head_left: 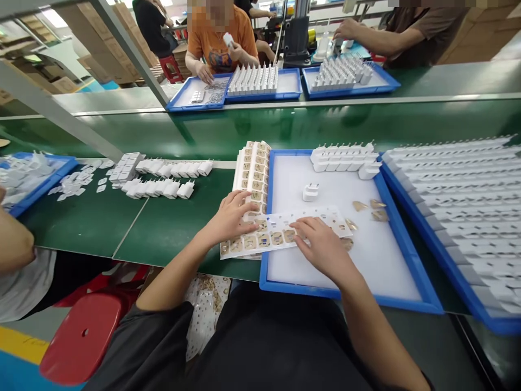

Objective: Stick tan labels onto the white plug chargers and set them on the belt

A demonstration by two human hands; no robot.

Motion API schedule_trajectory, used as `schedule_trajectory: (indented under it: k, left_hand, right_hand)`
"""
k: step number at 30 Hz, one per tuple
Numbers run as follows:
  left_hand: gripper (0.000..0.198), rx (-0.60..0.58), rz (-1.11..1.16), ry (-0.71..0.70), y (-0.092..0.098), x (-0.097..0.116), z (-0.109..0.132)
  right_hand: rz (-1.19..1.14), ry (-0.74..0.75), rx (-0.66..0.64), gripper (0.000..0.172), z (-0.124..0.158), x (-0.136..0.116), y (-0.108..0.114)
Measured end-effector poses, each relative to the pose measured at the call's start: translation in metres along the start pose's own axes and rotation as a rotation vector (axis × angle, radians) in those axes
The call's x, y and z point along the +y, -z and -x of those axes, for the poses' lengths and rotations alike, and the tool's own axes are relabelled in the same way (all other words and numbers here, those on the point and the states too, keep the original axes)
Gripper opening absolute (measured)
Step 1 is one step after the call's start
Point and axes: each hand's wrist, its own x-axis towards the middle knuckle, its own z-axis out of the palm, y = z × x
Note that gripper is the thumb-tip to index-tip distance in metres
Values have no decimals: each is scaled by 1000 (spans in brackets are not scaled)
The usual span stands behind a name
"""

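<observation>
A white sheet of tan adhesive pads (277, 238) lies slantwise over the left rim of a blue-edged tray (301, 285). My left hand (231, 214) rests at the sheet's upper left edge, fingers spread, beside a stack of similar pad sheets (255, 168). Lying over the sheet's right half is my right hand (321, 244), its fingers stretched out; what is under the fingertips is hidden. Inside the tray a white plug adapter (310, 192) stands alone, with a row of adapters (344, 159) behind it. Several peeled tan pieces (379, 215) lie to the right.
A second blue tray (411, 190) packed with adapters stands right. Left on the green table are adapter rows (158, 187) and loose white covers (77, 181). Another person's arm (14, 239) is at far left, near a red stool (83, 336). People work across the belt (285, 122).
</observation>
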Motion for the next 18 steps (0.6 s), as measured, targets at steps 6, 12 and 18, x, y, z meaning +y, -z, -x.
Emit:
schedule_trajectory:
  k: [6, 12, 18]
  left_hand:
    - [29, -8, -5, -84, 0, 6, 0]
    - [41, -101, -93, -273, -19, 53, -10]
    - [48, -160, -203, -324, -34, 51, 5]
  right_hand:
    - [77, -25, -74, 33, 10, 31, 2]
    - [97, 20, -146, 32, 12, 21, -11]
    - [70, 59, -164, 25, 13, 7, -15]
